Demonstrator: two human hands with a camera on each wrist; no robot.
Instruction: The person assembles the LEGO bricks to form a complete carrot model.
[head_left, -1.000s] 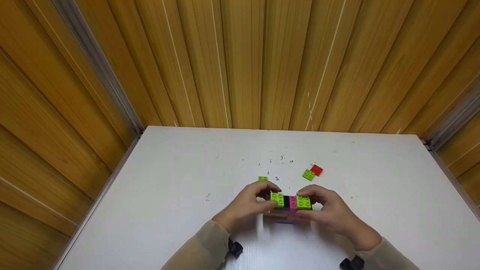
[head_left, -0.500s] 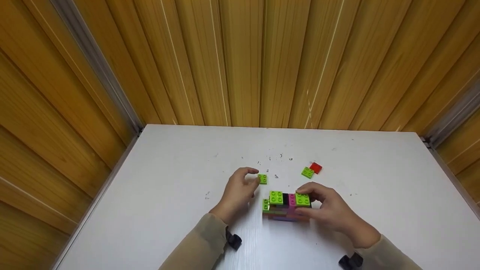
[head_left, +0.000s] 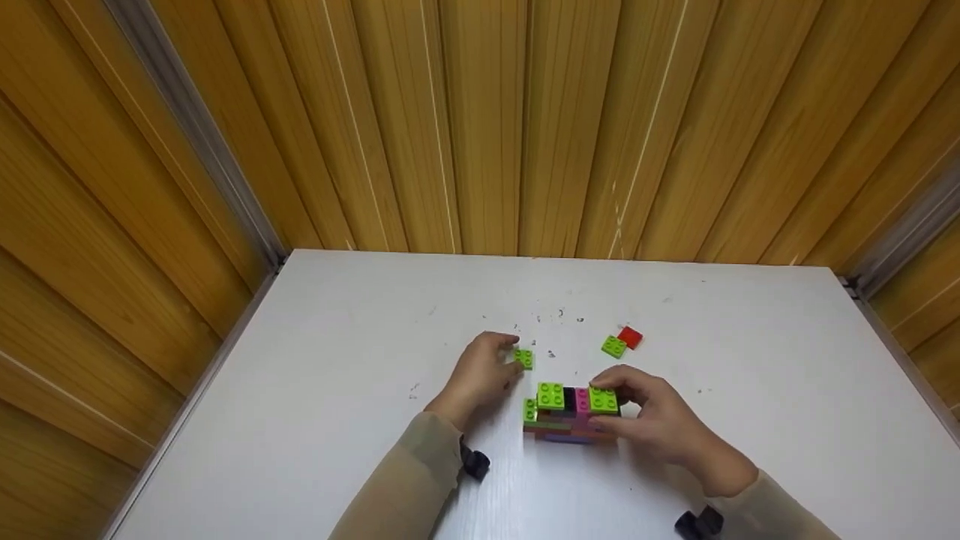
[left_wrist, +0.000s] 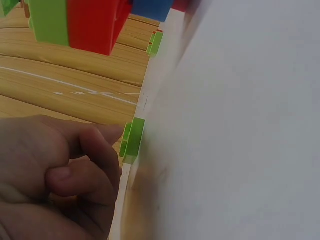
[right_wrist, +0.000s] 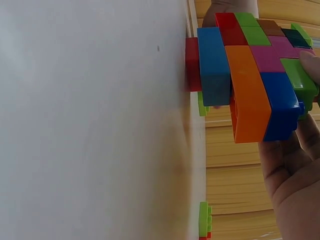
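Note:
In the head view my right hand (head_left: 652,409) grips the right end of a stacked toy-brick block (head_left: 570,424), thumb in front and fingers behind. Its top carries lime green, black and pink bricks; the right wrist view shows orange, blue and red bricks (right_wrist: 250,95) on its side. To the block's left, my left hand (head_left: 480,371) is at a loose lime green brick (head_left: 524,359) lying on the table. The thumb tip is against or very near that brick, while the index finger stands apart from its far edge. In the left wrist view the other fingers bend inward beside the green brick (left_wrist: 134,141).
Farther back on the white table (head_left: 360,322) lie another small lime green brick (head_left: 614,346) and a red brick (head_left: 631,337), side by side. Wood-patterned panels (head_left: 487,135) rise behind the table and along its sides. Small dark marks dot the tabletop.
My left hand has left the block's left end and moved up and left to the loose green brick. My right hand keeps its grip on the block, which stays in place.

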